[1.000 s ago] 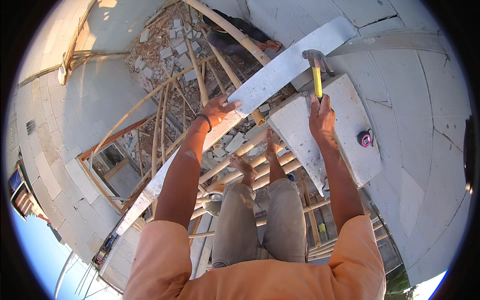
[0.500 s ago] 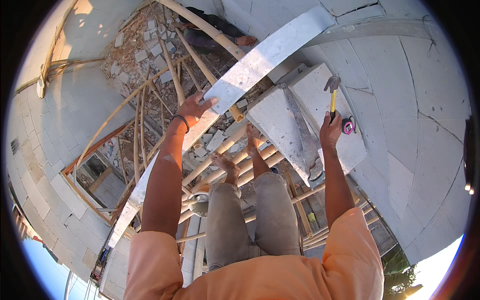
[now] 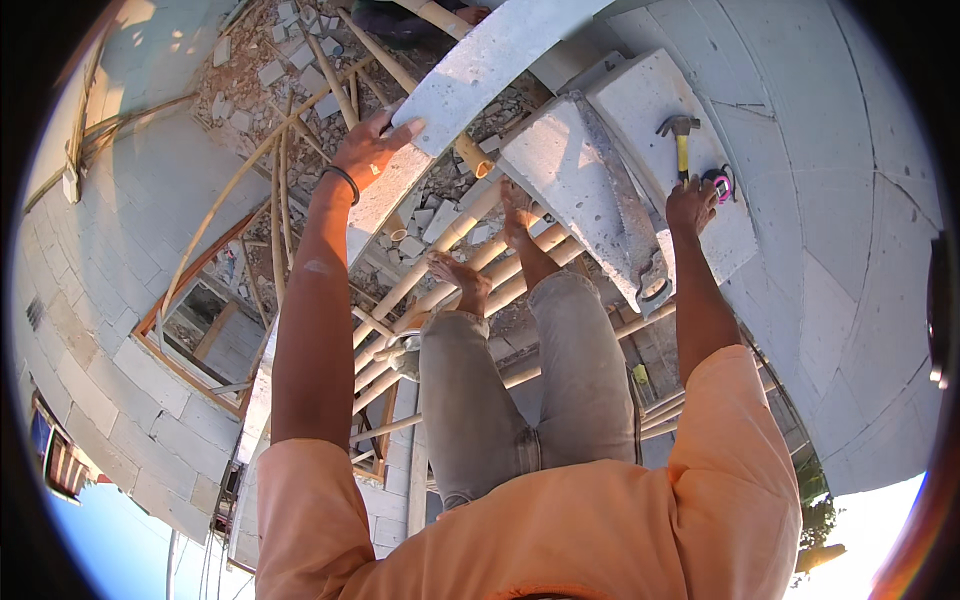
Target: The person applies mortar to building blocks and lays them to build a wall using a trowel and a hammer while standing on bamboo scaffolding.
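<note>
My left hand (image 3: 372, 152) grips the near end of a long pale concrete block (image 3: 480, 62) on the wall top, thumb on its face and fingers partly hidden. Over on the right, my right hand (image 3: 690, 206) is closed around the lower handle of a claw hammer (image 3: 681, 140), whose head is over a thick pale block (image 3: 655, 90). Touching or very near those fingers is a round black and pink tape measure (image 3: 718, 183). A dusty handsaw (image 3: 622, 195) lies along the neighbouring block (image 3: 550, 150), its handle toward me.
My bare feet (image 3: 470, 275) stand on bamboo poles (image 3: 510, 290) laid side by side, with gaps between them. Rubble (image 3: 245, 100) covers the ground far below. Block walls (image 3: 830, 200) rise around. Part of another person (image 3: 400, 22) shows at the top. A wooden window frame (image 3: 165, 300) is at left.
The view has shifted, so the walls and blocks sit higher in it. My right hand and the hammer have moved right, closer to the tape measure. My left hand stays on the long block.
</note>
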Available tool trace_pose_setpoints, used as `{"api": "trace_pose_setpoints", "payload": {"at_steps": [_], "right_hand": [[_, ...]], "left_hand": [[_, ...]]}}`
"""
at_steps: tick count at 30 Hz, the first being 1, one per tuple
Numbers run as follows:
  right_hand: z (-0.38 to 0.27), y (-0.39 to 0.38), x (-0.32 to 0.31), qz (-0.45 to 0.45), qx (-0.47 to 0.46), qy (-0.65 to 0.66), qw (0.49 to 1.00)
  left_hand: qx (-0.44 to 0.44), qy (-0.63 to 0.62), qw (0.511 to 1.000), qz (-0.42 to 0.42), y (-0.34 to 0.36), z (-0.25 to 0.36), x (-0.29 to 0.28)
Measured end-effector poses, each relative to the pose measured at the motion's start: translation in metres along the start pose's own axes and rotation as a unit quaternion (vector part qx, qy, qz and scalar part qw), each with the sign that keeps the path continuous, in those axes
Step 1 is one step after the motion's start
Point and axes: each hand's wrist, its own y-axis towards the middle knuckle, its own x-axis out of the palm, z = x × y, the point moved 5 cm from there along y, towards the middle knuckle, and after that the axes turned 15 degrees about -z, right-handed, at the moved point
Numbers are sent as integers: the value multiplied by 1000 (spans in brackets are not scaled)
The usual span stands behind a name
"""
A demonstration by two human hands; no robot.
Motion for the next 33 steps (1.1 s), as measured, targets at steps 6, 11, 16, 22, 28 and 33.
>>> {"api": "trace_pose_setpoints", "payload": {"at_steps": [6, 11, 16, 22, 28, 33], "right_hand": [[19, -101, -32, -49, -147, 115, 981], [-43, -232, -28, -213, -275, 202, 916], [-168, -350, -30, -384, -316, -133, 857], [-173, -367, -11, -266, -320, -358, 836], [-226, -363, 9, -210, -390, -484, 754], [-249, -355, 0, -134, -369, -503, 770]], "left_hand": [[170, -92, 863, 466, -148, 17, 24], [-99, -232, 866, 432, -299, -117, 160], [-414, -338, 826, 182, -440, -387, 436], [-479, -540, 620, 306, -426, -379, 476], [-433, -679, 515, 294, -337, -407, 660], [-171, -921, -79, 342, -203, -398, 608]]}}
